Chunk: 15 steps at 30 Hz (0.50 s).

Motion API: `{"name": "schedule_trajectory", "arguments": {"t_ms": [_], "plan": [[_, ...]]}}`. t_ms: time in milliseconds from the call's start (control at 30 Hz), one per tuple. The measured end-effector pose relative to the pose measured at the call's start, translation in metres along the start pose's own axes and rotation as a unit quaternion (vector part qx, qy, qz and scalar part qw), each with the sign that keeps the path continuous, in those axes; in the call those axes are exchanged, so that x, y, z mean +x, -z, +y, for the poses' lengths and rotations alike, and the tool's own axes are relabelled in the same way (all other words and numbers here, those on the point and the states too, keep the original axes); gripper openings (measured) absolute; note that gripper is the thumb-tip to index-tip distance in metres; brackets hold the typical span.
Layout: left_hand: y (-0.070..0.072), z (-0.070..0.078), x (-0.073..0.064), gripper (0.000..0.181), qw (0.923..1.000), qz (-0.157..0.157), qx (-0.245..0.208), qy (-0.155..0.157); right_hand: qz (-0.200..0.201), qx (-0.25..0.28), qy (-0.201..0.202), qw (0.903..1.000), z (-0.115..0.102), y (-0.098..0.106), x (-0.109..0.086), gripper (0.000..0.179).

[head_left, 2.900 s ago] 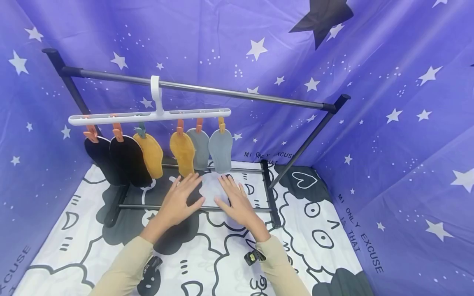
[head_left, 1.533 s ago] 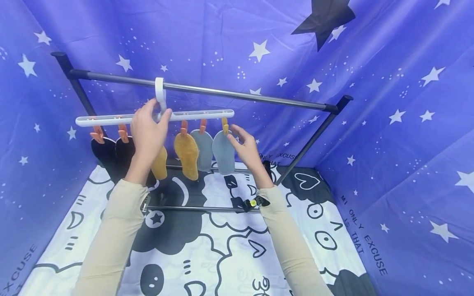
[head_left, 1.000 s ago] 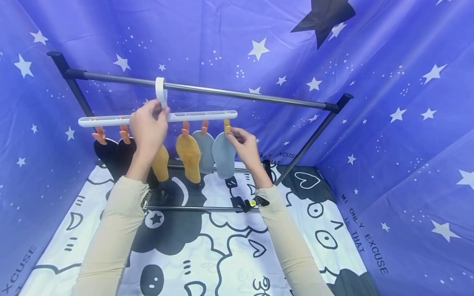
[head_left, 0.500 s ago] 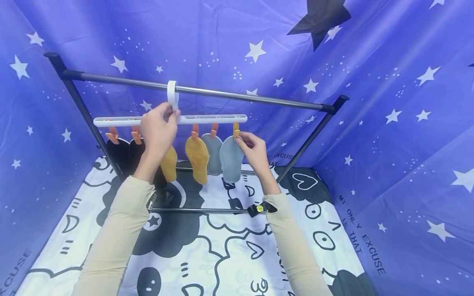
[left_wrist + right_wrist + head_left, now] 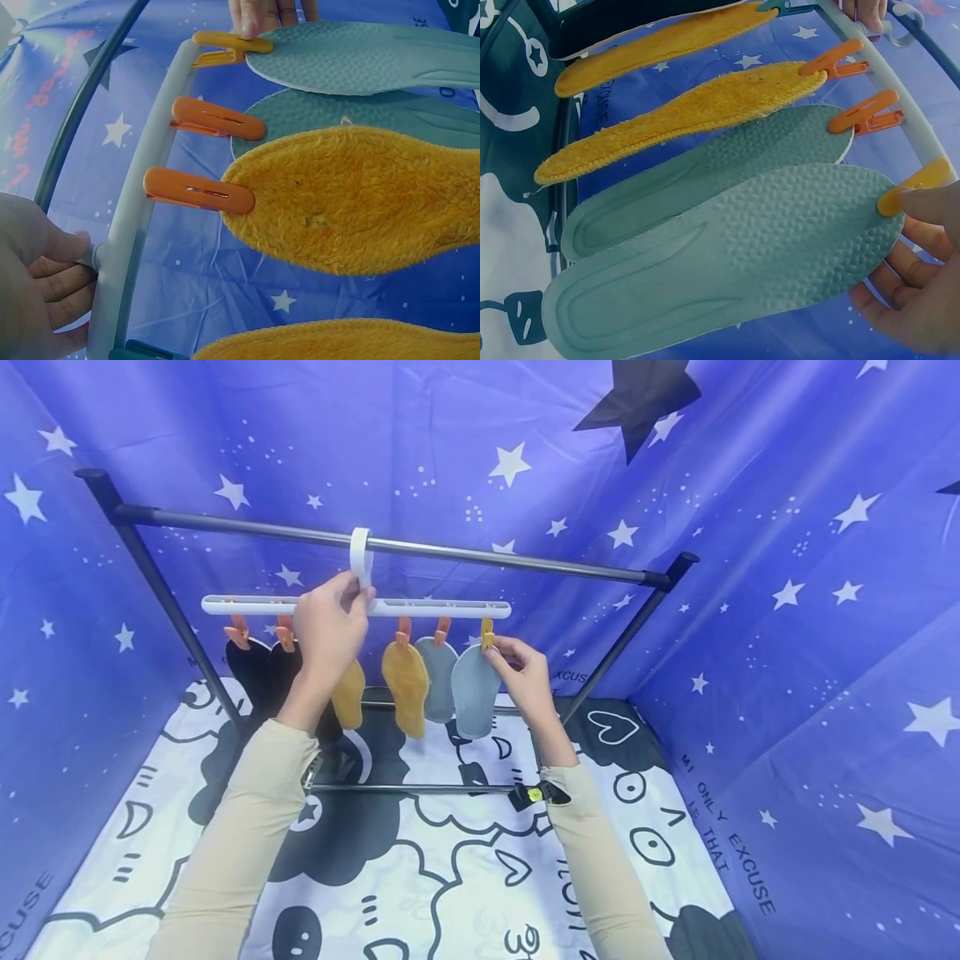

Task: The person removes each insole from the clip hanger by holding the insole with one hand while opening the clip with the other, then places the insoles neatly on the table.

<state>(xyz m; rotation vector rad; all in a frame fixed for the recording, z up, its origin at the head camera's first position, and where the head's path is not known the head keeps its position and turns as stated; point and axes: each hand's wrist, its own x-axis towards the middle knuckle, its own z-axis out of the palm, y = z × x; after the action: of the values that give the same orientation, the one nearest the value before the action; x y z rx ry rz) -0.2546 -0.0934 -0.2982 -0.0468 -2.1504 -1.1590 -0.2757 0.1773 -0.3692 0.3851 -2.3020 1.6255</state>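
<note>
A white clip hanger (image 5: 442, 608) hangs by its hook (image 5: 361, 547) on the dark rod. My left hand (image 5: 330, 618) grips the stem just under the hook. At the hanger's right end, my right hand (image 5: 525, 672) pinches the yellow clip (image 5: 922, 184), thumb in front and fingers behind the top of a grey-blue insole (image 5: 735, 247). Beside it hang a second grey-blue insole (image 5: 300, 112) and a fuzzy yellow insole (image 5: 337, 202), each on an orange clip. Partly behind my left hand are another yellow insole (image 5: 349, 697) and black insoles (image 5: 247, 668).
The rack's top rod (image 5: 510, 557) runs across between two slanted posts, and a lower bar (image 5: 427, 789) crosses near the table. A black-and-white patterned cloth (image 5: 420, 893) covers the table. Purple star-print curtains (image 5: 795, 635) enclose the back and sides.
Both hands rose from above the table to the hanger. The left took hold of the stem, the right the yellow clip. The hanger, insoles attached, has slid right along the rod.
</note>
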Motion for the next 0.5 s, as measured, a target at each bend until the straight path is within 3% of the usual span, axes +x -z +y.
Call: {"name": "schedule_trajectory", "arguments": {"t_ms": [267,500], "plan": [[-0.003,0.0021,-0.0028,0.023,0.9999,-0.012,-0.004,-0.005,0.008,0.001,-0.007,0.9999,0.0015,0.0029,-0.0064,0.028],[-0.0039,0.0018,-0.0018,0.021,0.9998,-0.003,-0.001,-0.018,0.013,0.008,-0.008,0.9999,0.0027,0.0012,-0.0074,0.028]]}}
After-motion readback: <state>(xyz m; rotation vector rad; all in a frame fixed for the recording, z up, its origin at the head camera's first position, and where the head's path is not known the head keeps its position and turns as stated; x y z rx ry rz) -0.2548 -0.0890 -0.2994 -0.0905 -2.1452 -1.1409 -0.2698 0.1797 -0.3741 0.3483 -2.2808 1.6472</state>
